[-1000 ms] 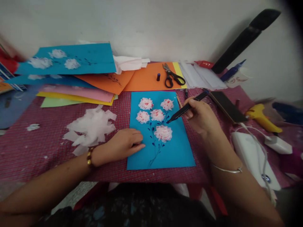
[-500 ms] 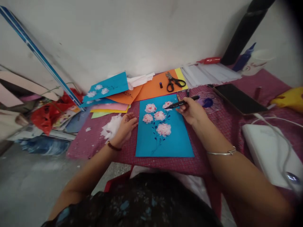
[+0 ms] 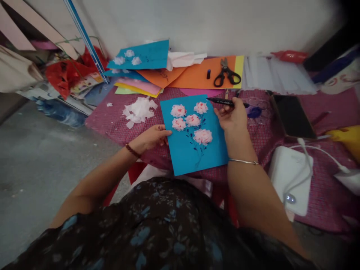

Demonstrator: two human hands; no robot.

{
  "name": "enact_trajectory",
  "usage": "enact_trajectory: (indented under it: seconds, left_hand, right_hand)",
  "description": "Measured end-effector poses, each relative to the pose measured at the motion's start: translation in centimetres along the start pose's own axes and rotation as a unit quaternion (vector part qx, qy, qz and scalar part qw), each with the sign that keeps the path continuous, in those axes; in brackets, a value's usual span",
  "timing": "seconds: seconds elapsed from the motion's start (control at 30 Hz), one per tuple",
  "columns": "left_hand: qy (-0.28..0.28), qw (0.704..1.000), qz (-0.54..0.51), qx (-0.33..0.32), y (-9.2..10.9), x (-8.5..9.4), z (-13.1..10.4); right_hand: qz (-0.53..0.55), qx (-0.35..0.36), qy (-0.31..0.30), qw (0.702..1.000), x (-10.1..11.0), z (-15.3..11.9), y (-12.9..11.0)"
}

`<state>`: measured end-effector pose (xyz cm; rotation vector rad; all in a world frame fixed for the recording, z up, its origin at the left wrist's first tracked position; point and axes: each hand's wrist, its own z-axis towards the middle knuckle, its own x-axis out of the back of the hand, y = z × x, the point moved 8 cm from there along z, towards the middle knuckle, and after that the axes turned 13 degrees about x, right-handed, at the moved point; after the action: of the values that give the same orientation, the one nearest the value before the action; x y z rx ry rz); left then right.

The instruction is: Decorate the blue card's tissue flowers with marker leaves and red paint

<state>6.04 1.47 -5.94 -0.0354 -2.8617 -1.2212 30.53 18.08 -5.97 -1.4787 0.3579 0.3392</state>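
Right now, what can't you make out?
All in the head view:
Black marker: lettering too small and blurred; the right hand covers part of the barrel.
Left hand: whether fingers reach under the blue card; the card's edge hides that.
Yellow object: cut off by the right edge.

Card [image 3: 181, 157] mid-table [image 3: 108, 125], near side. Person's left hand [image 3: 153, 137] at its left edge; right hand [image 3: 234, 116], holding marker [image 3: 221, 101], by its far right corner. Paper scraps [image 3: 140, 111] left, card stack [image 3: 154, 56] behind them. Scissors [image 3: 224, 69] and pen cap [image 3: 208, 74] far, on a sheet [image 3: 194, 77]. Phone [image 3: 294, 115] right, power bank [image 3: 292, 176] nearer.
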Motion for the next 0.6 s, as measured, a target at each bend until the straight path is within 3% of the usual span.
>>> enact_trajectory:
  seconds: [0.1, 0.23, 0.4, 0.5, 0.6]
  left_hand:
    - [0.049, 0.992, 0.088, -0.073, 1.7, 0.3, 0.1]
    - [0.103, 0.968, 0.154, -0.169, 5.8, 2.6, 1.9]
    - [0.192, 0.920, 0.220, -0.261, 10.5, 5.2, 5.7]
    - [0.224, 0.887, 0.270, -0.301, 11.9, 5.5, 7.5]
    - [0.215, 0.864, 0.319, -0.325, 11.9, 5.3, 8.4]
  right_hand:
    - [-0.021, -0.039, 0.000, 0.999, 0.2, -0.8, -0.7]
    - [-0.012, -0.016, -0.020, 1.000, -0.5, -1.5, -2.6]
    - [0.035, 0.025, -0.056, 0.997, -3.4, -3.2, -4.4]
    - [0.009, 0.073, -0.092, 0.993, -4.9, -4.0, -5.0]
    - [-0.053, 0.109, -0.086, 0.989, -5.1, -4.3, -5.0]
